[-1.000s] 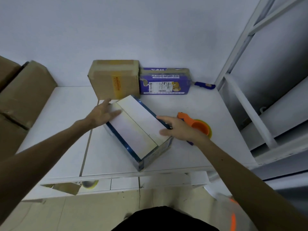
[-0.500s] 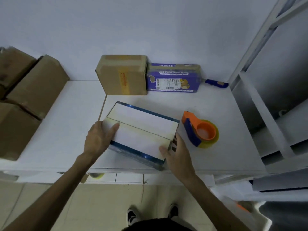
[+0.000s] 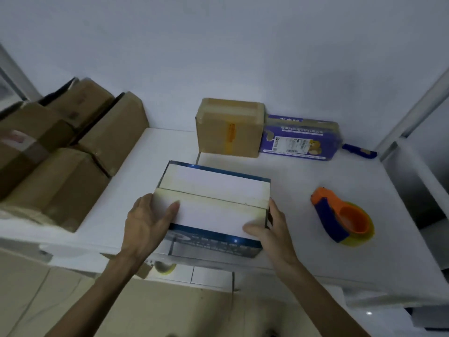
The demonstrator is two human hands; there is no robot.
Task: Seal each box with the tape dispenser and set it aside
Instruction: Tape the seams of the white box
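On white table (image 3: 303, 181) by pale wall (image 3: 218, 45), both hands (image 3: 145, 224) (image 3: 272, 229) grip the box (image 3: 213, 188)

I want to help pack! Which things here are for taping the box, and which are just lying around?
For the job: blue-and-white box, held by left hand and right hand; tape dispenser.
Lying about: purple package, blue-handled tool, taped brown box, stacked brown boxes (maybe done or waiting).

The white desk (image 3: 294, 188) is carrying a blue-edged box (image 3: 213, 190), an orange tape dispenser (image 3: 342, 215), a taped brown box (image 3: 229, 128), a purple package (image 3: 301, 138) and brown cartons (image 3: 60, 171) at its left.
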